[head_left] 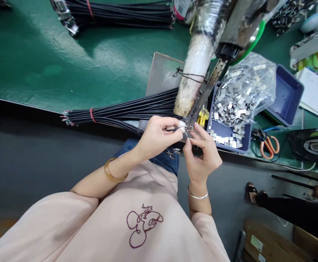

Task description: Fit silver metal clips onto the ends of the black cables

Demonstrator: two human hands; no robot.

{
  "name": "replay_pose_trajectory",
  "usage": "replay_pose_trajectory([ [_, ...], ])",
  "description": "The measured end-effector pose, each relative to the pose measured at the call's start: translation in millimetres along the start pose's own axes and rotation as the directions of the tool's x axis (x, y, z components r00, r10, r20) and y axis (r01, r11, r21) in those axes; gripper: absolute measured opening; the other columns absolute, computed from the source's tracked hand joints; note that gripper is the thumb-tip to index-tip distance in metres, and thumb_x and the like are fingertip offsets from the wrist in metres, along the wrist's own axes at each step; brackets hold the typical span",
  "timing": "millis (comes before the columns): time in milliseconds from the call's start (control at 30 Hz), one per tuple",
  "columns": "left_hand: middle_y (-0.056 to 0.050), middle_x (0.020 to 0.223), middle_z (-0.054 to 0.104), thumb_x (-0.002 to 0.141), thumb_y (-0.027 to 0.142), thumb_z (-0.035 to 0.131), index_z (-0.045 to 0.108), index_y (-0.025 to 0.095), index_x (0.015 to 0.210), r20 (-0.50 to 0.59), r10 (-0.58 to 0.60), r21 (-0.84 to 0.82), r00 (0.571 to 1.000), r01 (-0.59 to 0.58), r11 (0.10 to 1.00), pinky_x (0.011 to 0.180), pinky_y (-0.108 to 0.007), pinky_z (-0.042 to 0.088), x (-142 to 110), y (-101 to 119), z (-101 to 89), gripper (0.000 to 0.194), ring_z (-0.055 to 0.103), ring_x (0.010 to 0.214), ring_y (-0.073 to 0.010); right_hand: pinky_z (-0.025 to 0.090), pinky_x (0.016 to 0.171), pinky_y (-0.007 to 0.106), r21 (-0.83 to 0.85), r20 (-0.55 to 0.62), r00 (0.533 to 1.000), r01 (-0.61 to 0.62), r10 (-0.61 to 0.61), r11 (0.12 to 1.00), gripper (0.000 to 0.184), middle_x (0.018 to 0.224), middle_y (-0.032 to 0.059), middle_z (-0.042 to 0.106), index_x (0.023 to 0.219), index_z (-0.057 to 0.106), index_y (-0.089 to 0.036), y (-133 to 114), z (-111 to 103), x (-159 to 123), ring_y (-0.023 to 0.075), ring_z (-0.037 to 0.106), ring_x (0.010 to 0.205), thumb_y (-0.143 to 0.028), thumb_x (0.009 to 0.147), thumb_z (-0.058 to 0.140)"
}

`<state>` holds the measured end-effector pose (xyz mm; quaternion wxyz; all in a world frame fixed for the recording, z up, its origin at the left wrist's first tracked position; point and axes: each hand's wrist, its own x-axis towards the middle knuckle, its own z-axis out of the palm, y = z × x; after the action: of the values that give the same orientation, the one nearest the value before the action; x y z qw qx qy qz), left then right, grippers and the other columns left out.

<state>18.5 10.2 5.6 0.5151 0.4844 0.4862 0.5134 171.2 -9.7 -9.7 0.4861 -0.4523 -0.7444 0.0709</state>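
Thumb and finger of my left hand [163, 134] pinch the end of a black cable [171, 129], with white coverings on the fingertips. Close by on the right, my right hand [202, 151] has its thumb and a finger together on a thin silvery wire [186, 134], which points up toward the cable end. A small metal piece seems to sit between the hands, too small to make out. Just above them, a long metal bar-like tool [206, 91] slants down beside a plastic-wrapped pipe [191, 76]. The bundle of black cables [120, 111], tied with a red band, lies left of the hands.
A blue tray [247, 140] with a plastic bag of small metal parts [241, 91] stands right of the tool. Beyond it are another blue tray [287, 94] and orange-handled pliers [269, 145]. A second cable bundle [123, 14] lies at the back. Another person's foot [251, 193] shows at right.
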Motion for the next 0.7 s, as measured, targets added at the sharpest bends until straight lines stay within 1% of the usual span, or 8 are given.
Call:
replay_pose_trajectory([
  [100,0.0,0.061,0.062,0.073,0.015,0.065,0.07,0.012,0.064,0.022,-0.014,0.057,1.0,0.013,0.998,0.05,-0.019,0.036,-1.4,-0.4,-1.3,0.011,0.048,0.055,-0.008,0.067,0.081,0.031,0.013,-0.007,1.0,-0.025,0.026,1.0,0.018,0.114,0.0058,0.077,0.093,0.063,-0.021,0.8,-1.2,-1.0,0.0175,0.078,0.095,-0.007,0.085,0.068],
  [200,0.001,0.061,0.06,0.073,0.015,0.064,0.067,0.012,0.061,0.011,-0.012,0.088,1.0,0.011,0.996,0.05,-0.019,0.036,-2.2,0.2,-0.5,0.013,0.048,0.055,-0.0081,0.066,0.081,0.029,-0.03,-0.014,1.0,-0.028,0.028,0.999,0.018,0.107,0.0049,0.079,0.093,0.066,-0.021,1.3,-0.9,0.9,0.0178,0.077,0.097,-0.007,0.084,0.07],
  [367,0.001,0.064,0.06,0.077,0.018,0.061,0.068,0.012,0.067,0.027,0.004,0.105,1.0,-0.007,0.994,0.052,-0.019,0.036,-2.0,2.5,-0.2,0.015,0.047,0.056,-0.0078,0.065,0.087,0.032,-0.069,-0.034,0.999,-0.005,0.003,0.998,0.019,0.11,0.0038,0.078,0.095,0.068,-0.023,-1.7,0.2,5.7,0.018,0.077,0.098,-0.008,0.084,0.072],
  [500,0.001,0.062,0.058,0.075,0.016,0.063,0.067,0.012,0.064,0.043,0.007,0.122,0.999,-0.012,0.992,0.051,-0.019,0.034,-2.0,2.9,-2.3,0.012,0.045,0.055,-0.0075,0.066,0.082,0.03,-0.045,0.002,1.0,0.006,-0.006,0.999,0.017,0.114,0.005,0.077,0.091,0.064,-0.022,-3.3,-2.5,2.7,0.0168,0.077,0.094,-0.008,0.084,0.07],
  [600,0.002,0.058,0.055,0.074,0.014,0.062,0.065,0.013,0.062,0.084,-0.022,0.126,0.996,0.011,0.992,0.05,-0.019,0.032,-2.4,2.9,-2.9,0.013,0.043,0.054,-0.0072,0.066,0.08,0.029,-0.05,0.011,1.0,0.017,-0.016,0.999,0.018,0.11,0.0054,0.078,0.09,0.062,-0.022,-2.5,-5.2,-0.8,0.0166,0.078,0.093,-0.007,0.084,0.069],
  [700,0.003,0.056,0.052,0.074,0.015,0.062,0.065,0.013,0.061,0.09,-0.033,0.132,0.995,0.021,0.991,0.049,-0.02,0.03,-2.7,2.5,-2.2,0.013,0.042,0.053,-0.0073,0.065,0.079,0.028,-0.047,0.012,1.0,-0.002,0.002,0.999,0.017,0.108,0.0054,0.079,0.093,0.063,-0.022,-1.2,-6.6,-1.8,0.017,0.077,0.095,-0.008,0.084,0.069],
])
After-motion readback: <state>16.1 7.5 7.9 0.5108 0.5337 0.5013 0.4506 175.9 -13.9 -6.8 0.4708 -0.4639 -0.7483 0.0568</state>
